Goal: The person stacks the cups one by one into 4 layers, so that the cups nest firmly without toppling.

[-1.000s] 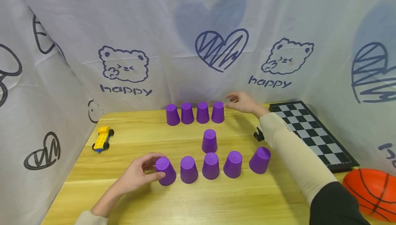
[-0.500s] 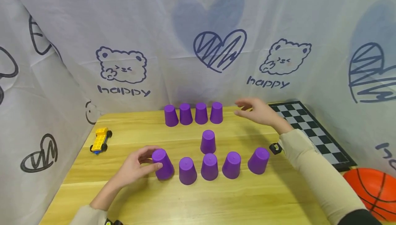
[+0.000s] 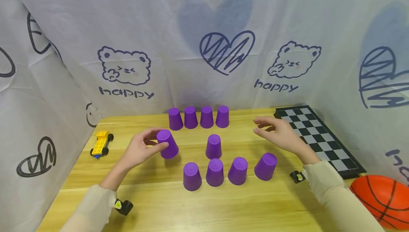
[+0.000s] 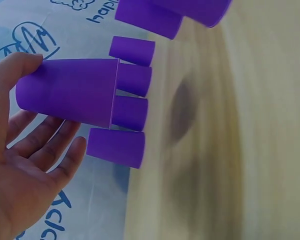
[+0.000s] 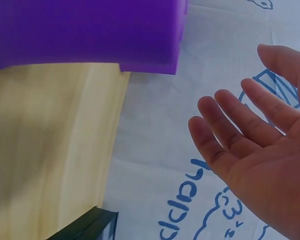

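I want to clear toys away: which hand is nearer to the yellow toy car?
Left. The left hand, holding a purple cup, is to the right of the yellow toy car; the right hand is much farther right, by the chessboard.

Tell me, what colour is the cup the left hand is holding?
The cup is plain purple; it shows best in the left wrist view.

Wooden table [image 3: 220, 209], nine upturned purple cups [image 3: 213, 147], yellow toy car [image 3: 101, 144], checkered board [image 3: 319, 138], orange basketball-patterned item [image 3: 380, 198]
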A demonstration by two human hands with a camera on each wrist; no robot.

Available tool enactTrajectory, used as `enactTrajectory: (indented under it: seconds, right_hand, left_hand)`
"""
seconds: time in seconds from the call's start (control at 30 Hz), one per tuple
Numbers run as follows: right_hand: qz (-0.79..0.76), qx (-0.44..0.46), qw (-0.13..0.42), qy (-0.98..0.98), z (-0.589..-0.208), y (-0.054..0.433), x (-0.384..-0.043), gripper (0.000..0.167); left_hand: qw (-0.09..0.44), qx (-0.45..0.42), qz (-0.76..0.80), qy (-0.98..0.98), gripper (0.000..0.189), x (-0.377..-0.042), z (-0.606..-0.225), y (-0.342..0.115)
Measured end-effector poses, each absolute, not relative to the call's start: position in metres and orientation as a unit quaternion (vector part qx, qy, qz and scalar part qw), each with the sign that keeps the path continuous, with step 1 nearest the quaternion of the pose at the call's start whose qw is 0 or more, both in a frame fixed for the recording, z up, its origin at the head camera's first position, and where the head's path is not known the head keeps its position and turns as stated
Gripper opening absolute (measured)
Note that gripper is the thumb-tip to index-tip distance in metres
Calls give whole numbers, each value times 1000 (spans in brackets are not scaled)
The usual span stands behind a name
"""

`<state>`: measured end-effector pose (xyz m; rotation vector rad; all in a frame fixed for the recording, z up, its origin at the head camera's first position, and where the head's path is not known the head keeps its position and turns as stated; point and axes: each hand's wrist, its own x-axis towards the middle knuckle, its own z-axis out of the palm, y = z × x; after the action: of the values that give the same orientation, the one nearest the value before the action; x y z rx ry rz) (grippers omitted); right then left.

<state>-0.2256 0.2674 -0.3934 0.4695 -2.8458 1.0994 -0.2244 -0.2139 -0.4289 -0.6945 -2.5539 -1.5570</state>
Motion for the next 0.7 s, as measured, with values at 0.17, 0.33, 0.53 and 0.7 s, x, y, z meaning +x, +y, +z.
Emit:
enactTrajectory:
  seconds: [0.17,0.33,0.53,0.7]
  right_hand:
    - [362,137,29,-922,-403,275,-208,50]
    - [373,120,30,-920,-412,281,-196,49]
    - [384,111,29,-916,-424,286,-183,50]
    - [387,113,27,-915,-433,290,-175,49]
  left_hand:
    - [41,-205,-501,-840,45,-238,-418,-208]
    - [47,-187,-498,-845,48,-250,-411,-201]
    - [56,-170,-498,-849,50,-265,-405,-194]
    - [65,-151,-498,-851,52,-276,-402,-190]
